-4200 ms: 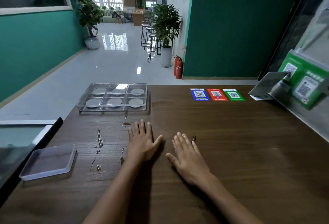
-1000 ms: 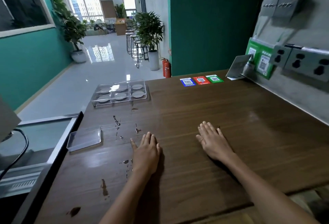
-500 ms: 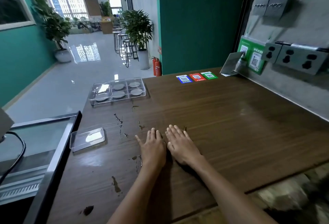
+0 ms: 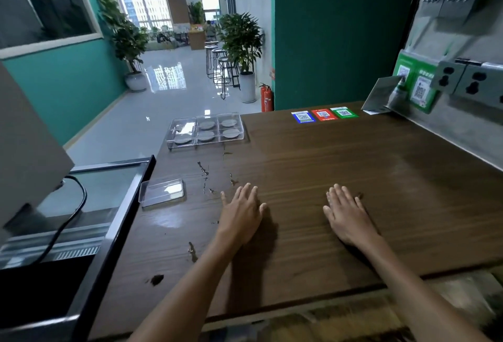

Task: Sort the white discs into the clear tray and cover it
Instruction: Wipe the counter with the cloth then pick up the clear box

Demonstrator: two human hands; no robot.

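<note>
A clear tray (image 4: 169,142) with several compartments stands at the far left of the brown wooden table (image 4: 353,178). White discs (image 4: 230,132) lie in its compartments. A clear lid (image 4: 162,192) lies flat near the table's left edge, well short of the tray. My left hand (image 4: 241,212) lies flat on the table with straight fingers, to the right of the lid. My right hand (image 4: 347,212) lies flat too, a forearm's length further right. Neither hand holds anything.
Blue, red and green QR stickers (image 4: 324,115) are stuck at the table's far edge. A grey wall with sockets (image 4: 473,83) and a green sign runs along the right. Left of the table sit a glass-topped cabinet (image 4: 109,186) and a cable (image 4: 73,216). Small dark marks dot the wood.
My hands, side by side and touching half a second ago, have slid apart on the table. The view has shifted slightly. Tray and lid have not moved.
</note>
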